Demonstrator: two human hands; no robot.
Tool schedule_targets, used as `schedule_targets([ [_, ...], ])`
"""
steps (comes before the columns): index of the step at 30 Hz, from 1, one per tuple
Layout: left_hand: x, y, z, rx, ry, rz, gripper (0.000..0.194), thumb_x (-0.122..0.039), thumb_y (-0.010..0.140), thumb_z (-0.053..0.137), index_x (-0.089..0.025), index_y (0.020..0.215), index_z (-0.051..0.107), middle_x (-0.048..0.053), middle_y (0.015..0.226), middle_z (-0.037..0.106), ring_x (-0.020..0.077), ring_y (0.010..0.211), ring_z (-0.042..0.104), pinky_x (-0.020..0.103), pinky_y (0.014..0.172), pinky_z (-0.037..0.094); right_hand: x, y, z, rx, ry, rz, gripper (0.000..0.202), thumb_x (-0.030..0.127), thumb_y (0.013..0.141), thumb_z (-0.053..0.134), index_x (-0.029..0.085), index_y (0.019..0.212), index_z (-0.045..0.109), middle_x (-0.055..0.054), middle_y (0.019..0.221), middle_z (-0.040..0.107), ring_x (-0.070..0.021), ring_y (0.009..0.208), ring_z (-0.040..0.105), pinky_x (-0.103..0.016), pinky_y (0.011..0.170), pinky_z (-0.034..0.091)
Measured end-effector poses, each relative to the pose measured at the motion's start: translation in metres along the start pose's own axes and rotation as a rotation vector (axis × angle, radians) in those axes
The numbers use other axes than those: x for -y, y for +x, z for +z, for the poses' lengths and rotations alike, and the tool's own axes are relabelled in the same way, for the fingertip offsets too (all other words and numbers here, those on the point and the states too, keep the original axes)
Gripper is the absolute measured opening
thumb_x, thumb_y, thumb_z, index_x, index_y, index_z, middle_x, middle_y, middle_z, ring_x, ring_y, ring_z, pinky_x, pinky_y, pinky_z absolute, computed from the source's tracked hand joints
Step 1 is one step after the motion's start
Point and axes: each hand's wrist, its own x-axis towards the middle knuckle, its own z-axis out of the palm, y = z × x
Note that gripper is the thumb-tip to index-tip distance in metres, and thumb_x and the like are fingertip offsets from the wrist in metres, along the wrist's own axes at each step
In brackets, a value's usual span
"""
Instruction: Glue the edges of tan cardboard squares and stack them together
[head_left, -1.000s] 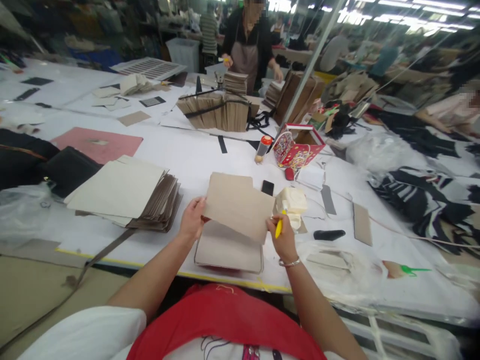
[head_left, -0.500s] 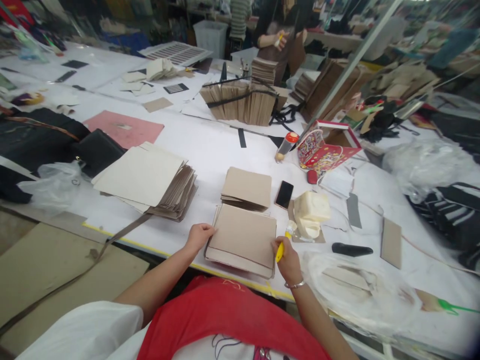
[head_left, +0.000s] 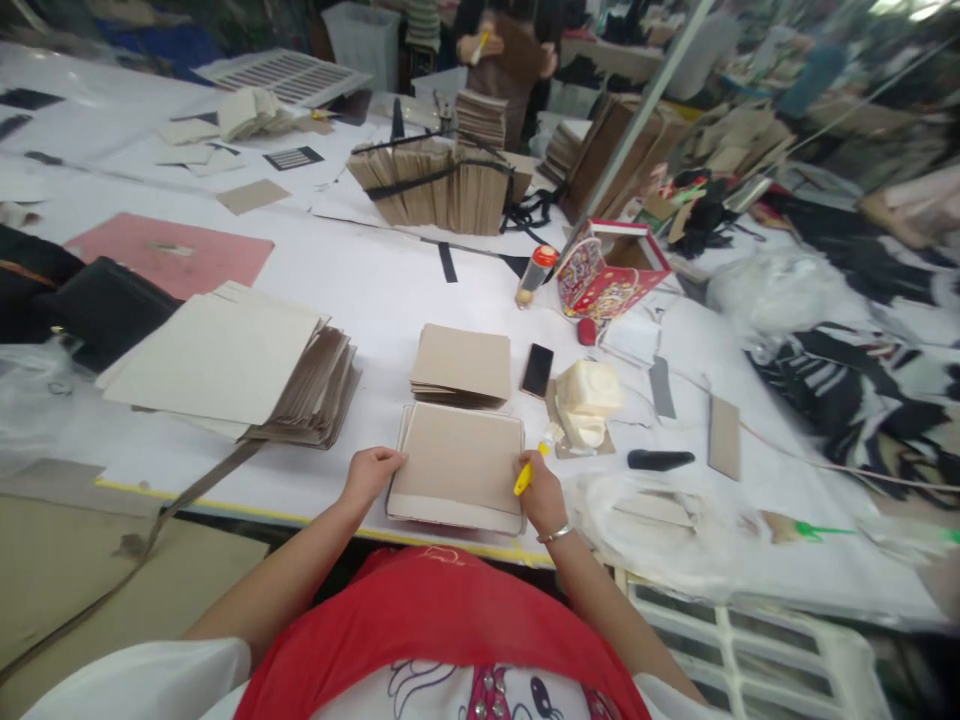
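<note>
A tan cardboard sheet (head_left: 461, 450) lies on top of a small pile of boards at the table's front edge, with a paler strip of the layer beneath (head_left: 450, 510) showing along the near side. My left hand (head_left: 371, 477) pinches the sheet's left edge between thumb and fingers. At the right edge, my right hand (head_left: 543, 496) grips a yellow-handled brush (head_left: 523, 480), its fingers against the sheet as well. Just beyond lies a second stack of tan boards (head_left: 461, 362). To the right, a cut-open cream plastic container (head_left: 591, 390) rests on a cardboard piece.
A tall stack of large pale sheets (head_left: 217, 355) stands at left. Around the right side are a phone (head_left: 537, 371), a red-capped jar (head_left: 537, 272), a red gift bag (head_left: 615, 275), a black strip (head_left: 660, 459) and clear plastic wrapping (head_left: 637, 530). Across the table, a person (head_left: 510, 60) holds a brown board.
My view has turned right, so everything sits further left. The top sheet has slid slightly away from me and straightened, baring an even strip below. Both hands keep their hold.
</note>
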Motion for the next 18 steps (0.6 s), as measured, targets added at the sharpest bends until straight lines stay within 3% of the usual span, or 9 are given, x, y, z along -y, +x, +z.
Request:
schedule_targets([
  [5,0.0075,0.0039,0.0012,0.015,-0.004,-0.009,0.034,-0.047,0.059,0.063,-0.014,0.067,0.067,0.003,0.065,0.066,0.0168,0.064,0.057,0.024,0.06,0.04,0.0,0.0015,0.001,0.0,-0.035,0.024,0.019,0.028,0.084,0.036,0.017,0.094,0.048,0.0,0.064,0.056,-0.0129,0.057,0.052,-0.021,0.052,0.03],
  [18,0.004,0.0043,0.0019,-0.003,0.033,-0.013,0.032,-0.044,0.059,0.066,-0.013,0.066,0.067,0.003,0.063,0.065,0.0175,0.065,0.058,0.026,0.062,0.042,0.0062,0.0045,0.0014,0.015,-0.086,0.102,0.017,0.028,0.084,0.041,0.017,0.097,0.045,0.001,0.063,0.054,-0.0114,0.054,0.049,-0.02,0.05,0.026],
])
